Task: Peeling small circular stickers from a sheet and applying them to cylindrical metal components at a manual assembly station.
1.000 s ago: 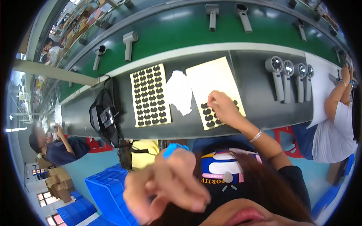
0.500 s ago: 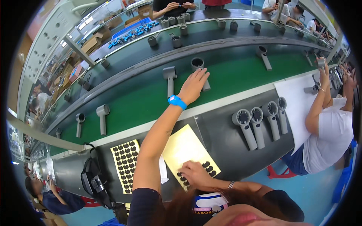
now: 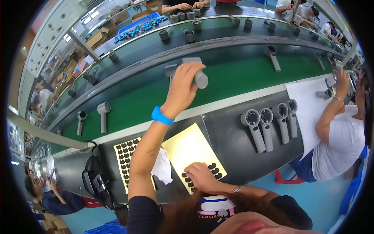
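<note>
My left hand (image 3: 183, 86), with a blue band at its wrist, is closed round a grey handheld fan (image 3: 200, 80), lifted over the green belt with its handle end toward me. Just beyond, another grey fan (image 3: 170, 71) is partly hidden by that hand. My right hand (image 3: 201, 176) rests with curled fingers on the lower part of a yellow sheet (image 3: 191, 144) carrying black round stickers (image 3: 215, 171). Whether a sticker is between its fingertips is hidden. To the left lies a second yellow sheet (image 3: 120, 167) full of black stickers, with a white crumpled cloth (image 3: 162, 168) beside it.
Several grey fans (image 3: 255, 134) lie in a row on the dark table at right. More fans ride the green belt (image 3: 134, 105). A black bag (image 3: 93, 177) sits at left. A co-worker in white (image 3: 341, 132) works at right, next to a white sheet (image 3: 307, 105).
My left hand has closed on the fan, lifted it and tilted its handle toward me. My right hand has barely moved on the yellow sheet. Fans on the far belt have shifted right.
</note>
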`<state>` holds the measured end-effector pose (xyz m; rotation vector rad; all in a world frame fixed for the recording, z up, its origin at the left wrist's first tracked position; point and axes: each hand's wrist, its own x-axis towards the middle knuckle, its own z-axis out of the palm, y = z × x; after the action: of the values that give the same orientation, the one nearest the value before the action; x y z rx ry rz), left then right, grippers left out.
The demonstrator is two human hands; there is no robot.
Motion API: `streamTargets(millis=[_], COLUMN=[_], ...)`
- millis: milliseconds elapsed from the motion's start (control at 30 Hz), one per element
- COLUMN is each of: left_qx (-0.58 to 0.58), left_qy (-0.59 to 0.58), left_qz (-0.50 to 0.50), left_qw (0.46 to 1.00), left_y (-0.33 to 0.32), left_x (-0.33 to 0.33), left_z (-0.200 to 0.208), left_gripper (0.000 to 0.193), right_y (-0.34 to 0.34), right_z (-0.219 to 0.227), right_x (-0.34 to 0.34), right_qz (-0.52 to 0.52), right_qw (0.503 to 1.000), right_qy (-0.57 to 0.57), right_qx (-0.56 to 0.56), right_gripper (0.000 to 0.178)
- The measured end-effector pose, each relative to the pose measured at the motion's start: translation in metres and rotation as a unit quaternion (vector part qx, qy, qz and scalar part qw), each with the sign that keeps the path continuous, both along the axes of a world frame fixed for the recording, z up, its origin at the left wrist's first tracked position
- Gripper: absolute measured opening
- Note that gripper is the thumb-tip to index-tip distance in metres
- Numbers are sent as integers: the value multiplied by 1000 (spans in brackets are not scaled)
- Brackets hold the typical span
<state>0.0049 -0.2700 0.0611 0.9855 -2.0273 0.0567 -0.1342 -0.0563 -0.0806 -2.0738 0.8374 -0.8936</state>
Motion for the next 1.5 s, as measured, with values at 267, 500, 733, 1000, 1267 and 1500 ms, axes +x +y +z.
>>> streamTargets(millis=[267,500,733,1000,1267,1500], left_qx=[212,195,215,135,117,224], left_qy=[201,434,364,332,194,281], left_qz=[2,0,-51,-74,69,48], left_qw=[956,879,905,931,972,932], left_y=[164,208,242,271,300,305], left_x=[13,19,-10,-21,-27,-33], left_z=[-6,-78,-98,-86,-62,-55], left_gripper=[41,46,38,37,37,46], right_y=[1,6,23,31,44,43], right_z=[7,33,94,124,117,113], right_x=[-1,-23,-59,-68,-66,-64], right_qz=[27,63,-49,-69,-29,3], right_qw=[999,994,980,988,968,937], right_qy=[16,-68,-180,-101,-205,-258], right_qx=[-18,55,73,-90,142,238], right_gripper=[16,9,9,8,32,37])
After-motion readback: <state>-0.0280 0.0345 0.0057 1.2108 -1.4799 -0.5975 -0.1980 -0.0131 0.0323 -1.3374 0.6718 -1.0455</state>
